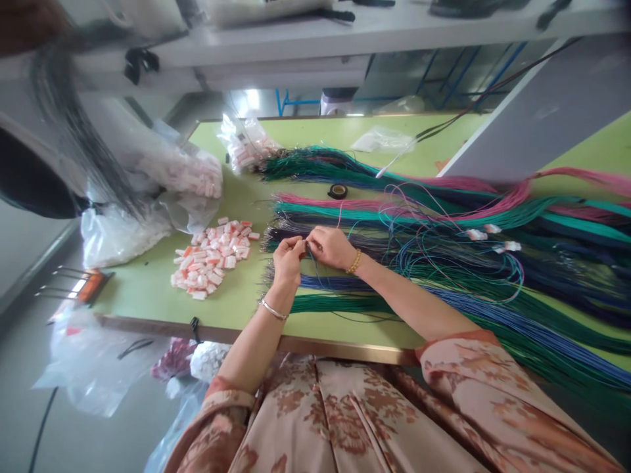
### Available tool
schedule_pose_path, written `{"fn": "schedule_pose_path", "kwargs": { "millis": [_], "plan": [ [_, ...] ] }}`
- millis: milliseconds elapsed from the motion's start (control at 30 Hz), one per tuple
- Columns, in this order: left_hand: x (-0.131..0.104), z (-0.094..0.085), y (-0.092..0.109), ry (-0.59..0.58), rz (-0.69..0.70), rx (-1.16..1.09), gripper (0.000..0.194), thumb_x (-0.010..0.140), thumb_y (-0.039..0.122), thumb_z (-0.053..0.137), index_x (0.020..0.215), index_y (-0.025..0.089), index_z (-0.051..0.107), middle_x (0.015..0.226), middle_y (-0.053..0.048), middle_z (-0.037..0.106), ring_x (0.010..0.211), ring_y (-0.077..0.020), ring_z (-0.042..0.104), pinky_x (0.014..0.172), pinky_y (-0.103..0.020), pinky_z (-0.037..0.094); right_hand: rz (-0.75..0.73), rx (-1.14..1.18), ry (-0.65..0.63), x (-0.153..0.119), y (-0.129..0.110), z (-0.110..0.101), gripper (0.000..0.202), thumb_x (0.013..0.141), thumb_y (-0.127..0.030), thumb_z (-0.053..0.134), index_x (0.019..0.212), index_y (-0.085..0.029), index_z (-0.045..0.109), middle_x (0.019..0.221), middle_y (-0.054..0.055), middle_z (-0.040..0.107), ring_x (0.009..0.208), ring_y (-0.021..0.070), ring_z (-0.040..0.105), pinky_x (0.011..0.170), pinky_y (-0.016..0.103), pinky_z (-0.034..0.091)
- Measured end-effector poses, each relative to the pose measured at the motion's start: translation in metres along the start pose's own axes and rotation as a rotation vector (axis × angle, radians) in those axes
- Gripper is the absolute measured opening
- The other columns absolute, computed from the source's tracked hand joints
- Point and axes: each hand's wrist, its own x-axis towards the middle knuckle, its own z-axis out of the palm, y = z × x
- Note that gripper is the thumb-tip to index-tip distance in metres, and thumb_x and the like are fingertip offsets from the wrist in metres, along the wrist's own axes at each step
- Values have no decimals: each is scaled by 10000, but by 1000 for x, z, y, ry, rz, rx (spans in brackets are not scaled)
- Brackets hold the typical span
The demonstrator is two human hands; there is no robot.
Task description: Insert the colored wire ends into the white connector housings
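Observation:
My left hand (287, 257) and my right hand (331, 247) meet fingertip to fingertip above the bundles of wires. A thin dark wire (312, 257) hangs from the pinched fingers of my right hand. My left hand is closed in a pinch too; what sits between its fingers is too small to make out. Beneath and beside both hands lie dark wires (345, 240), blue wires (340, 283) and green wires (335, 303), their tips towards the left. To the left of my left hand is a loose pile of small white-and-orange connectors (211, 257).
A roll of black tape (338, 191) lies behind my hands. Pink wires (315, 202) and more green wires (315, 164) stretch across the green table (148, 299). White connectors (507, 247) on wires lie right. Plastic bags (123, 233) stand left; a shelf (296, 46) crosses above.

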Motion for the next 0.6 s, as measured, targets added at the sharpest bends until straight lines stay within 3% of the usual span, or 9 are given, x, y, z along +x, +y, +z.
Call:
{"fn": "schedule_pose_path", "kwargs": {
  "millis": [167, 300, 433, 600],
  "plan": [
    [-1, 2, 4, -44, 9, -59, 199, 620, 182, 794, 750, 151, 647, 661, 22, 623, 597, -70, 546, 640, -234, 427, 67, 168, -10, 2, -7, -20, 130, 854, -294, 552, 847, -176, 604, 793, 44, 622, 668, 144, 548, 625, 257, 387],
    [1, 2, 5, -65, 64, -72, 207, 634, 208, 799, 762, 154, 645, 660, 27, 613, 589, -62, 535, 610, -213, 410, 83, 102, -44, 3, -9, -30, 254, 701, -300, 699, 900, -180, 597, 826, 33, 656, 698, 165, 565, 655, 277, 367],
    [3, 1, 6, -83, 80, -96, 207, 645, 226, 799, 766, 156, 647, 698, 5, 644, 616, -71, 549, 619, -217, 419, 43, 19, -14, 1, 0, -38, 58, 770, -180, 576, 820, -180, 607, 766, 36, 651, 695, 164, 563, 717, 304, 356],
    [-4, 7, 10, -207, 71, -148, 203, 688, 272, 791, 793, 162, 657, 760, -16, 661, 636, -81, 554, 650, -229, 448, 22, 25, 5, -8, 4, -37, 299, 778, -336, 656, 1023, -169, 623, 931, 87, 662, 823, 209, 584, 752, 325, 395]
  ]
}}
